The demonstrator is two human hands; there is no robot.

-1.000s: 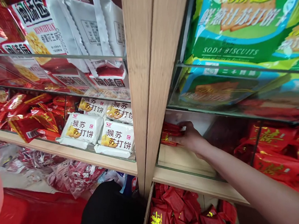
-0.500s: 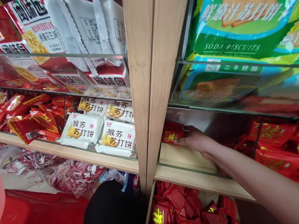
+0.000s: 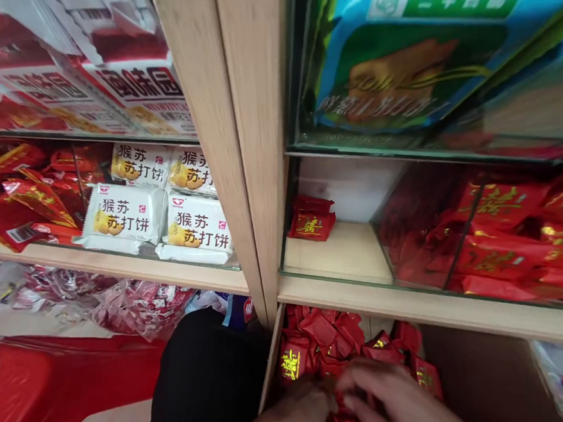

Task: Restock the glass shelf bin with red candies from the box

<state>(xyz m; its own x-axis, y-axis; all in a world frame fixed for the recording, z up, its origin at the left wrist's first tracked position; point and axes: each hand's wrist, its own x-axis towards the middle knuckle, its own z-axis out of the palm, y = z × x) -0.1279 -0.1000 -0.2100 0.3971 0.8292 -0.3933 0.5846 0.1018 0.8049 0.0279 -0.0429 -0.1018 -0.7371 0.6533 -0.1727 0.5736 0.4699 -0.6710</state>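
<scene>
Both hands are down in the open drawer, among red packets with gold characters (image 3: 292, 361). My left hand (image 3: 300, 408) has its fingers curled, with the tips sunk among the packets and blurred, seemingly on a red packet. Close beside it on the right, my right hand (image 3: 390, 390) is bent over the pile with thumb and fingers apart; red wrapping shows between them. On the shelf above, a small stack of red packets (image 3: 312, 218) stands in the back left corner of a glass-fronted compartment, touched by neither hand.
More red packets (image 3: 501, 253) fill the compartment to the right behind a glass divider. Green soda biscuit packs (image 3: 397, 68) sit above. White biscuit packs (image 3: 127, 212) lie left of the wooden post (image 3: 240, 111). A black-clothed knee (image 3: 206, 377) is beside the drawer (image 3: 272, 359).
My right hand has left the red packets on the shelf and come down into the drawer. My left hand has come into view there too. The view has tilted downward and shifted right.
</scene>
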